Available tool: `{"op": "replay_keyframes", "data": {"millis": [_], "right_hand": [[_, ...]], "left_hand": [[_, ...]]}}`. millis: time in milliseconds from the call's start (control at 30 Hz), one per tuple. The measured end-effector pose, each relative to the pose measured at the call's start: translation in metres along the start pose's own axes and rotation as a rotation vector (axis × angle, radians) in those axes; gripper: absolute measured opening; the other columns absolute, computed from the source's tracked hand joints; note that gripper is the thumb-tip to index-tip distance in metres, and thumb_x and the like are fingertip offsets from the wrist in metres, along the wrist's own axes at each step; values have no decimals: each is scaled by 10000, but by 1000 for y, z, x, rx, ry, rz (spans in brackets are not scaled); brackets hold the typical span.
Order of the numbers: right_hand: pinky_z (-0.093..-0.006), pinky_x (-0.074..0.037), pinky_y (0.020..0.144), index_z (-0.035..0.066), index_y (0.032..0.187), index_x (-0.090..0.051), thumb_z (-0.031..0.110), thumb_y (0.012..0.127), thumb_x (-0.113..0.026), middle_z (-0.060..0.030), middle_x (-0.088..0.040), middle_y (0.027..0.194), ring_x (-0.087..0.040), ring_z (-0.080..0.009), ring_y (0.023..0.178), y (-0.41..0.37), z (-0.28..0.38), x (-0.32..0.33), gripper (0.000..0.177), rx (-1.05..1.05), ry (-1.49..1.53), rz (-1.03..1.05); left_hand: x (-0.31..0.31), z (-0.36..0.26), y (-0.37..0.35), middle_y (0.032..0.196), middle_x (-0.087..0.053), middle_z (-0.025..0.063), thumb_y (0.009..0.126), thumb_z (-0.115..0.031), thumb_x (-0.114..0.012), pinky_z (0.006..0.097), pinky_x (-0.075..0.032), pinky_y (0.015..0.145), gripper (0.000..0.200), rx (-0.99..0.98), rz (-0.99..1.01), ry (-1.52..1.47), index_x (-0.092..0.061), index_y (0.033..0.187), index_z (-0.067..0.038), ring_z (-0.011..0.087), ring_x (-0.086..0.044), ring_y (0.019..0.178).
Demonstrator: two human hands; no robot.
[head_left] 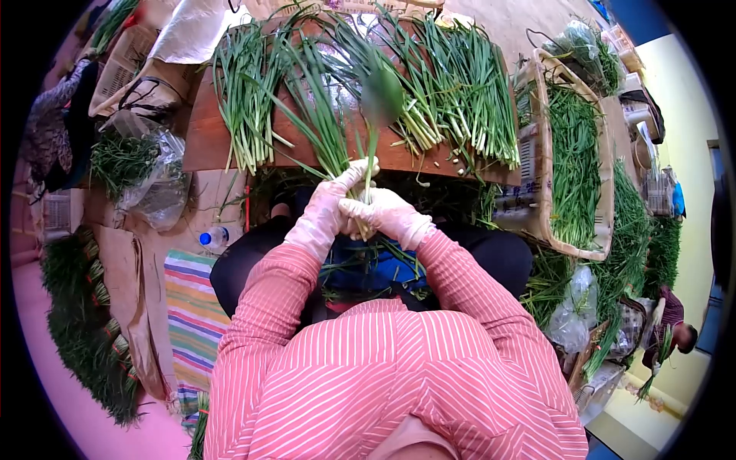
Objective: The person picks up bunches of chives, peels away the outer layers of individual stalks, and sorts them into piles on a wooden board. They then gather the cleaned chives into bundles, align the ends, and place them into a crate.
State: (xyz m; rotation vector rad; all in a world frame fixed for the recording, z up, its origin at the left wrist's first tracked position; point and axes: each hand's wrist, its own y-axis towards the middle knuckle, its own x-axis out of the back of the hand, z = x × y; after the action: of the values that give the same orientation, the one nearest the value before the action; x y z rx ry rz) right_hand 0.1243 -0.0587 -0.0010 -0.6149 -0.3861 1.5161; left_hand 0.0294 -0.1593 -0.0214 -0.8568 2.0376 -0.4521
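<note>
My left hand (334, 201), in a pale glove, is closed around the lower stalks of a bunch of garlic chives (326, 134). The green leaves fan out away from me over the table edge. My right hand (389, 213), also gloved, meets it there, its fingers closed on a few stalks (371, 149) of the same chives. The stalk ends are mostly hidden between the hands. Beyond them, a pile of chives (249, 100) lies on the left of the brown table (201, 138), and another pile (468, 100) lies on the right.
A long basket of chives (571, 169) stands to the right. On the left are a plastic bag of greens (157, 176), a water bottle (215, 238), a striped cloth (192, 314) and tied chive bundles (84, 322). A co-worker (673, 326) is at the far right.
</note>
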Motion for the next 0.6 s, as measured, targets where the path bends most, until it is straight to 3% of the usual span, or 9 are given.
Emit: {"op": "replay_keyframes", "data": {"millis": [67, 133, 200, 267, 300, 400, 467, 533, 600], "right_hand": [[-244, -451, 484, 52, 863, -627, 379, 899, -571, -20, -629, 678, -566, -108, 539, -8, 9, -1, 333, 40, -1, 33], [-231, -444, 484, 63, 805, -634, 361, 898, -578, -5, -619, 657, -548, -90, 525, -3, -7, -3, 318, 317, -67, -27], [-223, -439, 503, 60, 842, -622, 349, 900, -583, -6, -626, 694, -542, -81, 539, -25, 9, -2, 297, 35, 25, 204], [-220, -438, 520, 60, 869, -602, 332, 891, -604, -18, -627, 710, -540, -84, 549, -29, 0, 0, 272, -64, 25, 252], [-226, -441, 516, 61, 865, -593, 326, 883, -617, -14, -616, 696, -535, -83, 542, -28, -3, 0, 267, -37, 16, 237], [-236, -450, 526, 59, 843, -577, 305, 861, -652, -12, -603, 677, -537, -87, 555, -18, -1, 9, 259, 39, -44, 161], [-244, -456, 531, 56, 796, -568, 305, 854, -657, -13, -602, 674, -545, -91, 561, -15, 3, 16, 271, 42, 12, 17], [-256, -461, 534, 50, 727, -576, 291, 863, -639, -17, -602, 665, -547, -106, 565, -13, -3, 29, 284, 33, -230, -197], [-266, -472, 550, 53, 744, -584, 296, 872, -621, -25, -611, 665, -569, -113, 584, -16, -6, 37, 277, 30, -141, -259]], "left_hand": [[-1, -4, -12, 1101, -616, 96, 914, -360, -555, 350, -506, 795, 456, -39, 112, 62, -524, 1246, -50, 187, -595, 951], [2, 0, -9, 1169, -579, 73, 911, -411, -538, 371, -491, 849, 527, -47, 214, -2, -462, 1318, -85, 187, -590, 970], [-6, -12, -15, 1070, -606, 65, 907, -350, -566, 377, -461, 912, 494, -57, 241, -251, -469, 1322, -100, 195, -580, 984], [-7, -29, -22, 958, -588, 28, 901, -320, -581, 365, -482, 846, 512, -128, 199, -249, -446, 1336, -86, 168, -578, 916], [1, -30, -11, 842, -549, -4, 897, -284, -592, 339, -486, 757, 486, -195, 382, -287, -469, 1310, -59, 137, -562, 802], [-22, -52, -24, 704, -528, 12, 862, -149, -631, 327, -484, 638, 286, -374, 193, -95, -582, 1105, -6, 142, -532, 623], [-35, -73, -28, 676, -517, 22, 840, -97, -628, 339, -479, 604, 171, -554, 171, 10, -603, 989, -15, 171, -533, 597], [-49, -100, -37, 669, -524, 30, 844, -90, -619, 324, -483, 593, 151, -725, 184, 187, -609, 973, -14, 172, -557, 617], [-45, -117, -27, 711, -587, 41, 852, -113, -620, 279, -483, 600, 155, -716, 104, 389, -624, 962, -4, 149, -590, 678]]}}
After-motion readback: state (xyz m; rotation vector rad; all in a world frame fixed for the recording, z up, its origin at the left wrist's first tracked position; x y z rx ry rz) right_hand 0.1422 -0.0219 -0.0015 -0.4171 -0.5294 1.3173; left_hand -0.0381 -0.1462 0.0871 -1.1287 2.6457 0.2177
